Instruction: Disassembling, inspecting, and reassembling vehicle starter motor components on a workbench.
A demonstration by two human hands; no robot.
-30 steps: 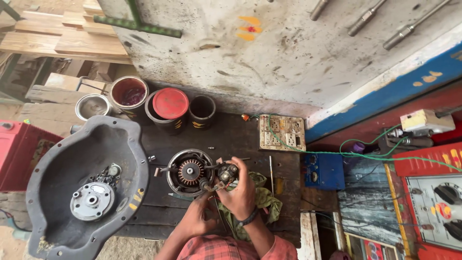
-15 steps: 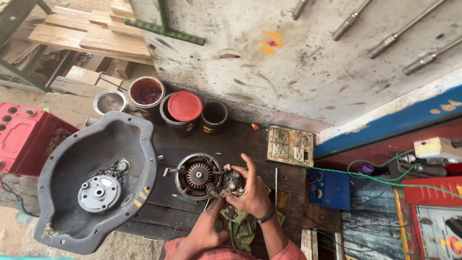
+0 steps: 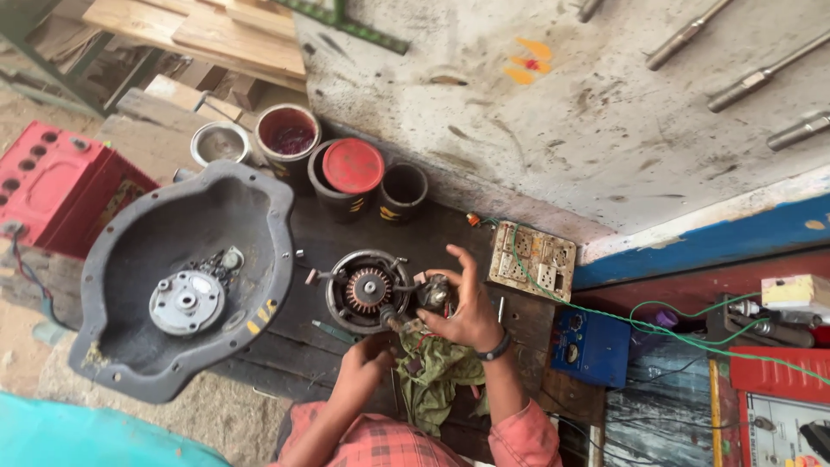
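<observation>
Motor housing [image 3: 370, 292], round with a copper-wound core, sits on the dark worktop [image 3: 450, 238], and we place everything from it. Just right of it, our right hand [image 3: 471, 307] has its grip curled around a small metal part [image 3: 435, 292], fingers partly spread. Below it, our left hand [image 3: 363, 356] rests by a green rag [image 3: 432, 372]; its grip we cannot tell. Left lies a grey cover [image 3: 173, 285]. We judge it best to keep the part level and steady.
</observation>
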